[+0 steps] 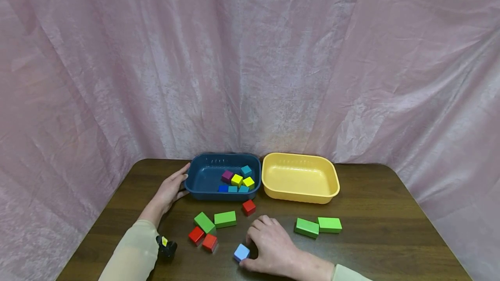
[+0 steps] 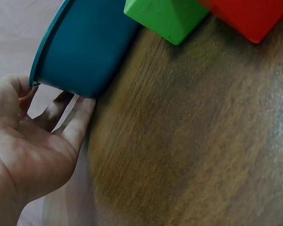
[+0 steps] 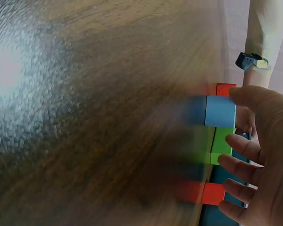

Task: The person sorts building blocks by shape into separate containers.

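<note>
My left hand (image 1: 170, 189) is at the left end of a dark blue tray (image 1: 224, 196), its fairly straight fingers touching the outer wall, as the left wrist view also shows. The tray holds several small cubes, among them a purple cube (image 1: 227, 176) and a yellow cube (image 1: 236, 180). On the table, my right hand (image 1: 271, 244) reaches around a light blue cube (image 1: 241, 253). The thumb is at the cube's near corner, while the other fingers are spread and apart from it in the right wrist view. Whether the thumb touches it I cannot tell.
A yellow tray (image 1: 300, 195) stands right of the blue one. Red cubes (image 1: 248, 207) and green blocks (image 1: 225, 219) lie in front of the blue tray. Two more green blocks (image 1: 329, 225) are to the right of my right hand. A pink curtain (image 1: 250, 64) hangs behind the table.
</note>
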Available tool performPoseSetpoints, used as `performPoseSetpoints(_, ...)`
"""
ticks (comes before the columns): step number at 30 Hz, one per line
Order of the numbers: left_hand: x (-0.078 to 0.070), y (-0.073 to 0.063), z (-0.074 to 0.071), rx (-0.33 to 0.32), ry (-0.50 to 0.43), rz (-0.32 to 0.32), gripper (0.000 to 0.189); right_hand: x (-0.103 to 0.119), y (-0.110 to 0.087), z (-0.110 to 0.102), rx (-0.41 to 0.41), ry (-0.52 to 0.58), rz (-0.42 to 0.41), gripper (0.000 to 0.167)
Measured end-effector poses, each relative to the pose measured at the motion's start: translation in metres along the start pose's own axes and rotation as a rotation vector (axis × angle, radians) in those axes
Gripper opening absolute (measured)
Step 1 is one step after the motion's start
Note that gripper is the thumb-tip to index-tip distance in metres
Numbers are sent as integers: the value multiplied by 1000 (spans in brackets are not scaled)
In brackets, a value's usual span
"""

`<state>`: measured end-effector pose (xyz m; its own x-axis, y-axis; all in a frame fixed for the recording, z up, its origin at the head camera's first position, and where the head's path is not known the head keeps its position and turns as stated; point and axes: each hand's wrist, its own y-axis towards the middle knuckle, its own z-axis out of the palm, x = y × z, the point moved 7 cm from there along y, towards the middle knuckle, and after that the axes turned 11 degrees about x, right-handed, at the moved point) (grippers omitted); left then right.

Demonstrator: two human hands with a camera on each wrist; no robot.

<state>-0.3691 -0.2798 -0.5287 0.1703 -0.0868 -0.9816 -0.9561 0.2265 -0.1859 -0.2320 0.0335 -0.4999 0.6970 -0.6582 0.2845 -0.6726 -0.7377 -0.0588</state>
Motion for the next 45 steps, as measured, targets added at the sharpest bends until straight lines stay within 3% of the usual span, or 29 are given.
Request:
performPoseSetpoints(7,1,1,1,7,1,-3,52,-2,-2,-2,-2,-9,13,31)
performPoseSetpoints(20,1,0,0,6,4,0,53,-1,-5,-4,-88,-72,-28,28)
performPoseSetpoints(31,1,0,0,8,-1,1,53,-1,-1,-5,-31,-39,-28,25)
performPoseSetpoints(45,-1,0,2,15,-2,-3,53,-2,0,-4,-20,-16,-30,24)
